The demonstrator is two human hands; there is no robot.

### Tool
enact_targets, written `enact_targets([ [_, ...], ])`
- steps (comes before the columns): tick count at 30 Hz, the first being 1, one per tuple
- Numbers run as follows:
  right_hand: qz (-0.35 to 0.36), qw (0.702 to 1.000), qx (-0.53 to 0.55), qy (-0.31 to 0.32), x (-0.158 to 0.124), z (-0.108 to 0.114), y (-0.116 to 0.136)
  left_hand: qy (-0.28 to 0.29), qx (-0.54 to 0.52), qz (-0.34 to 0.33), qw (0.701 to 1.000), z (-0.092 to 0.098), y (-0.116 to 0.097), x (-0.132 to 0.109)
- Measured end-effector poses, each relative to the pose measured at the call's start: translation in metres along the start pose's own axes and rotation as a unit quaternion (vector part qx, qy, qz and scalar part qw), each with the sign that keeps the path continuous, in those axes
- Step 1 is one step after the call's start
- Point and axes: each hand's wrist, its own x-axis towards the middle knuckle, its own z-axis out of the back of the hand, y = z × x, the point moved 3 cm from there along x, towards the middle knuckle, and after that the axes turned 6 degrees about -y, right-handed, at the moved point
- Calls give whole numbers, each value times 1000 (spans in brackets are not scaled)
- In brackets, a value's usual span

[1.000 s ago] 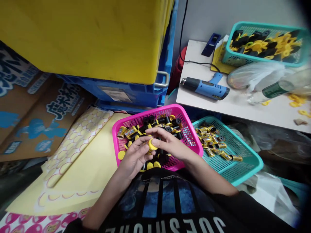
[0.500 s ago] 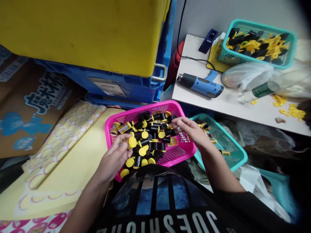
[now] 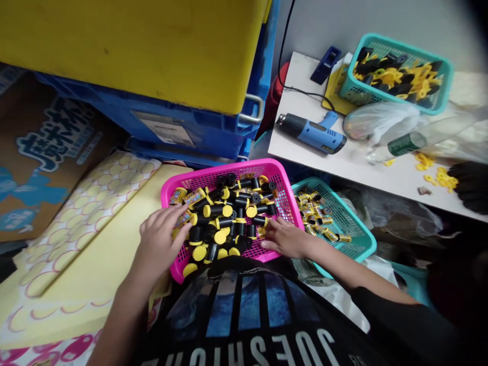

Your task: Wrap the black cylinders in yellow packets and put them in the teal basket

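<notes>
A pink basket (image 3: 224, 168) in front of me holds several small black canisters with yellow caps (image 3: 216, 210), mixed with some wrapped in printed labels (image 3: 195, 196). Over its left side, my left hand (image 3: 162, 239) has thumb and fingers closed around a small labelled canister (image 3: 184, 218), partly hidden by the fingers. Inside the right end of the basket, my right hand (image 3: 284, 237) reaches down with bent fingers over a yellow piece (image 3: 261, 232). The hand covers most of that piece, so its grip on it is unclear.
A teal basket (image 3: 360, 239) with yellow labelled pieces stands right of the pink one. On the white shelf (image 3: 290, 145) are a blue heat gun (image 3: 314, 133), a plastic bottle (image 3: 404, 145) and another teal basket (image 3: 444, 96). Blue crates (image 3: 213, 132) rise behind; cardboard (image 3: 49, 142) lies left.
My left hand has moved left and down with its canister, towards the basket's left side. My right hand has dropped from above the far right corner to the basket's right end.
</notes>
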Motion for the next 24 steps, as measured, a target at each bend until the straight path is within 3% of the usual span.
enact_targets([
  [4,83,989,113,38,-11,9,-8,-61,-33,7,998,10,1,2],
  [8,72,956,279,52,-14,24,-14,-158,-139,5,978,21,-21,4],
  [10,32,906,422,18,-11,30,-13,-131,-226,15,965,16,-43,8],
  [12,-15,833,553,-35,-6,34,-11,-20,-333,50,941,0,-69,14],
  [14,-42,777,624,-71,1,34,-5,94,-450,106,882,-20,-92,20],
  [16,-44,751,654,-87,7,33,3,151,-520,146,828,-37,-108,27],
  [18,-34,729,675,-107,11,32,11,138,-555,175,802,-46,-114,33],
  [21,-24,694,705,-143,15,30,18,72,-568,206,794,-48,-111,38],
  [24,-24,674,713,-191,20,31,24,60,-570,227,787,-46,-108,37],
])
